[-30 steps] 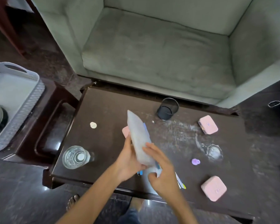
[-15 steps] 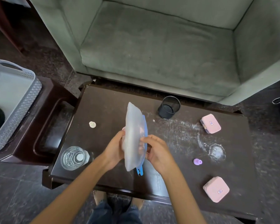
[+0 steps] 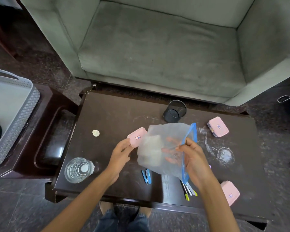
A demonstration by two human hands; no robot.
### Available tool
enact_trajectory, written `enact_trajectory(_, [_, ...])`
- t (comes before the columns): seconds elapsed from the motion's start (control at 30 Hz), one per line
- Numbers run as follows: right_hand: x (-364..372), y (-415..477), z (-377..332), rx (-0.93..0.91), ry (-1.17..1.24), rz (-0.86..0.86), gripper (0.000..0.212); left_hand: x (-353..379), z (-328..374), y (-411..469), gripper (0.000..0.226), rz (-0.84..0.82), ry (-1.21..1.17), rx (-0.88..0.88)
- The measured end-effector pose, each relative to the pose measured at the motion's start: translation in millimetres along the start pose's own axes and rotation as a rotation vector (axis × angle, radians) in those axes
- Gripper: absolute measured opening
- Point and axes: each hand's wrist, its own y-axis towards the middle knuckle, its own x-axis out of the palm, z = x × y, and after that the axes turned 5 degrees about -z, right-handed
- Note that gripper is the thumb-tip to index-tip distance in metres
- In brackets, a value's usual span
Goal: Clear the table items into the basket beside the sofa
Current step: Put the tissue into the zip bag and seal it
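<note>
The zip pouch [image 3: 159, 148] is held above the table [image 3: 107, 118] by the right hand [image 3: 192, 158], thumb on the blue zip edge, fingers inside and seen through the film; the left hand [image 3: 121, 153] touches the nearest pink box [image 3: 137, 136]; whether it grips cannot be told. Loading the box is judged the step; the mouth should be spread wide and the box fed in flat; the basket [image 3: 26, 106] stands well apart, leftward.

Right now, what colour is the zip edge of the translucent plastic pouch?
The zip edge is blue; head view shows it.
</note>
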Motion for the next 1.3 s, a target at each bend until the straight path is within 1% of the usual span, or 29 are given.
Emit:
enact_trajectory(0.03, [-0.5,2.2,2.2,0.006,-0.045,0.032,0.013,6.3,1.1,-2.8,0.020,-0.011,0.026,0.024])
enact_trajectory(0.1, [0.9,8.2,9.0,0.031,-0.187,0.104,0.003,20.0,3.5,-8.4,0.019,-0.079,0.045,0.063])
enact_trajectory(0.13, [4.2,11.6,12.1,0.033,-0.271,0.141,0.008,26.9,4.3,-10.6,0.020,-0.127,0.039,0.078])
enact_trajectory(0.17, [7.2,15.5,16.3,0.030,-0.349,0.168,0.017,34.7,6.2,-13.2,0.020,-0.180,0.027,0.089])
enact_trajectory(0.2, [11.1,18.1,20.4,0.026,-0.409,0.168,0.022,41.5,7.7,-14.6,0.019,-0.225,0.017,0.092])
enact_trajectory(0.27, [20.7,21.0,27.8,0.026,-0.495,0.116,0.011,53.3,9.4,-15.0,0.018,-0.287,-0.018,0.072])
enact_trajectory(0.3, [24.2,20.9,29.2,0.033,-0.535,0.072,0.016,57.9,9.5,-13.4,0.016,-0.295,-0.041,0.059])
enact_trajectory(0.37, [25.4,20.5,30.6,0.059,-0.571,-0.045,0.037,62.5,7.1,-6.3,0.012,-0.249,-0.013,0.077])
enact_trajectory(0.4, [24.9,20.1,30.8,0.067,-0.567,-0.081,0.043,61.7,4.4,-1.0,0.013,-0.202,0.052,0.116])
enact_trajectory(0.43, [21.3,21.0,31.9,0.065,-0.542,-0.074,0.046,60.2,1.9,3.0,0.013,-0.153,0.123,0.156])
enact_trajectory(0.47, [17.0,21.9,32.2,0.059,-0.478,-0.016,0.047,57.8,0.2,5.9,0.012,-0.100,0.183,0.193])
enact_trajectory(0.53, [4.9,26.3,31.6,0.048,-0.354,0.198,0.042,53.4,-2.8,10.2,0.010,-0.007,0.240,0.243])
enact_trajectory(0.57, [-0.1,26.9,30.3,0.053,-0.361,0.290,0.038,52.4,-3.7,10.8,0.010,0.014,0.257,0.259])
enact_trajectory(0.6, [-3.9,26.9,28.6,0.072,-0.409,0.339,0.036,52.4,-4.6,11.0,0.011,0.019,0.278,0.270])
enact_trajectory(0.63, [-6.2,26.3,25.8,0.091,-0.487,0.343,0.037,53.5,-5.3,10.8,0.014,0.009,0.296,0.279])
enact_trajectory(0.7, [-7.2,29.6,23.2,0.136,-0.672,0.269,0.041,57.0,-8.5,10.5,0.020,-0.017,0.312,0.297])
enact_trajectory(0.77, [-4.1,39.0,24.6,0.193,-0.935,0.153,0.041,61.0,-9.5,9.2,0.024,-0.036,0.317,0.318])
enact_trajectory(0.8, [0.5,43.1,25.0,0.211,-1.069,0.099,0.037,63.0,-8.9,8.7,0.026,-0.045,0.315,0.326])
enact_trajectory(0.83, [3.8,50.4,26.7,0.213,-1.183,0.082,0.030,64.8,-8.1,8.9,0.029,-0.052,0.307,0.330])
enact_trajectory(0.87, [4.5,60.4,30.7,0.225,-1.268,0.103,0.024,66.9,-7.2,8.7,0.030,-0.058,0.297,0.331])
enact_trajectory(0.9, [4.9,71.0,35.0,0.253,-1.312,0.143,0.019,69.0,-6.4,8.8,0.031,-0.064,0.283,0.330])
enact_trajectory(0.97, [4.1,90.0,42.7,0.314,-1.349,0.219,0.023,72.9,-5.9,8.5,0.028,-0.071,0.264,0.330])
enact_trajectory(1.03, [1.3,101.4,46.4,0.342,-1.400,0.305,0.022,75.6,-5.8,8.6,0.026,-0.079,0.257,0.324])
enact_trajectory(1.13, [-4.3,104.1,47.3,0.340,-1.525,0.318,0.015,77.0,-7.8,9.6,0.024,-0.085,0.229,0.305])
enact_trajectory(1.2, [-7.5,104.0,47.5,0.393,-1.501,0.328,0.022,77.1,-9.2,9.7,0.023,-0.088,0.228,0.303])
enact_trajectory(1.23, [-8.9,104.1,46.1,0.417,-1.453,0.328,0.023,77.5,-10.4,10.1,0.021,-0.088,0.229,0.303])
enact_trajectory(1.3, [-13.4,106.6,44.4,0.382,-1.350,0.323,0.016,78.4,-13.0,9.6,0.016,-0.081,0.228,0.315])
